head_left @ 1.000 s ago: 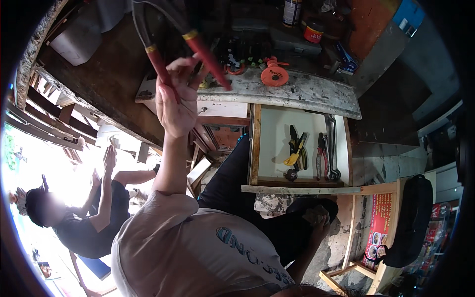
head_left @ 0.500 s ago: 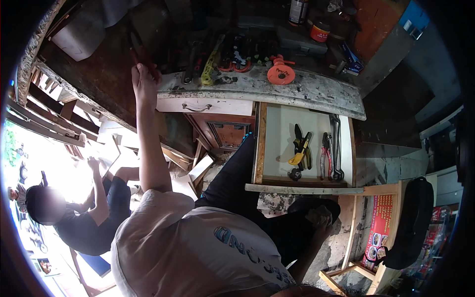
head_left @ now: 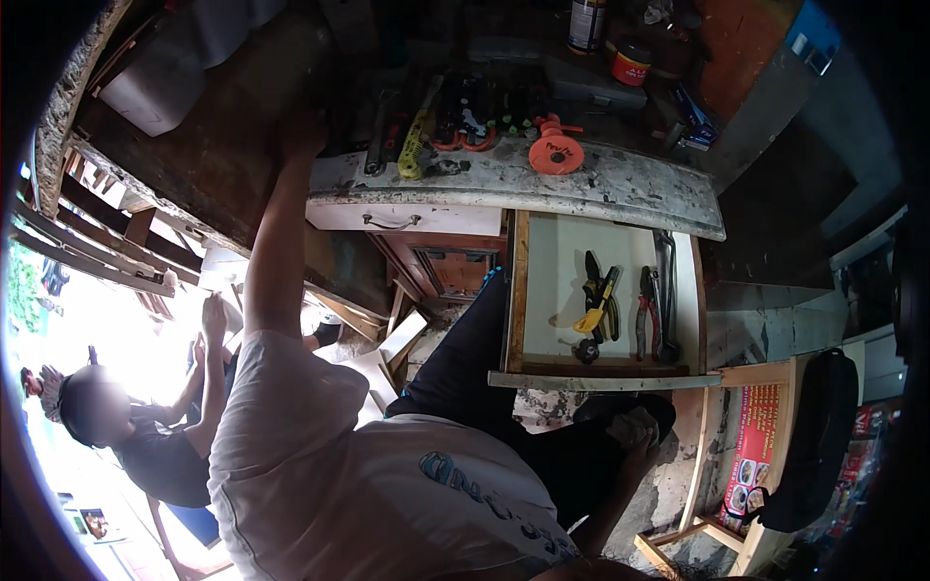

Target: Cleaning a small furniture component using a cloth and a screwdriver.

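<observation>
My left arm stretches up to the far left of the dark workbench, and my left hand point(head_left: 302, 134) is lost in shadow there. Its fingers, and anything in them, cannot be made out. At lower right, my right hand point(head_left: 640, 447) rests by my dark-clothed leg against a pale grey patch; its fingers are too dim to read. An open drawer point(head_left: 552, 370) between the arms holds yellow-and-black pliers point(head_left: 599, 302), red-handled pliers point(head_left: 645, 312) and long wrenches point(head_left: 667, 300). A yellow-handled tool point(head_left: 414, 155) and an orange round-flanged piece point(head_left: 556, 153) lie on the bench's worn edge.
A closed white drawer point(head_left: 358, 217) adjoins the open one. Grey bins point(head_left: 155, 92) stand at upper left, a red jar point(head_left: 631, 66) at the back. Another person point(head_left: 160, 455) sits at left with hands raised. A black bag point(head_left: 814, 441) hangs on a wooden frame at right.
My left hand has gone farther into shadow; the red-handled tool it held is no longer discernible. The view has shifted slightly, and the other person's hands have moved. My right hand stays by my leg.
</observation>
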### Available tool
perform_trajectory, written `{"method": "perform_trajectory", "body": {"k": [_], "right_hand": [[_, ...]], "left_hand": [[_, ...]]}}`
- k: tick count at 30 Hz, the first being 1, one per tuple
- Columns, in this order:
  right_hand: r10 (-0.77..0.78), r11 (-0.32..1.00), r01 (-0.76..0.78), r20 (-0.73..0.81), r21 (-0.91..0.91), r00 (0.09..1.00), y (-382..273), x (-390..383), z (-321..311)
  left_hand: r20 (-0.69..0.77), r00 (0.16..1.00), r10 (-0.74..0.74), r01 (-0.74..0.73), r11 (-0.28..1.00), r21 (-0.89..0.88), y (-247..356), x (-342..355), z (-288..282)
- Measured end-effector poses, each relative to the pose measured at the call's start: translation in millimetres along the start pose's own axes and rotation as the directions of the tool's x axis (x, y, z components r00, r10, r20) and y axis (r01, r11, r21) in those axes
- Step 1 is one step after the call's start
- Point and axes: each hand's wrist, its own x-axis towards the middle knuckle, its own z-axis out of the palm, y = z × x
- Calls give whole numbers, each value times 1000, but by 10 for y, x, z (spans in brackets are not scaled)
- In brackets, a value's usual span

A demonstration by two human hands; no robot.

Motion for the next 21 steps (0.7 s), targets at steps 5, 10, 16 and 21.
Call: {"method": "perform_trajectory", "body": {"k": [5, 10, 16, 21], "right_hand": [[49, 987, -58, -63, -152, 997, 53, -6, -24], [24, 996, -31, -91, -85, 996, 10, -25, -13], [39, 998, -40, -21, -56, 999, -53, 19, -6], [28, 983, -29, -8, -179, 1000, -24, 26, -34]], "left_hand": [[-529, 838, 135, -119, 991, 66, -56, 82, 240], [-382, 924, 26, -71, 992, -104, 420, -151, -244], [-122, 979, 161, -194, 920, -340, 1311, -660, -746], [10, 992, 124, -110, 914, -392, 1396, -554, -587]]}}
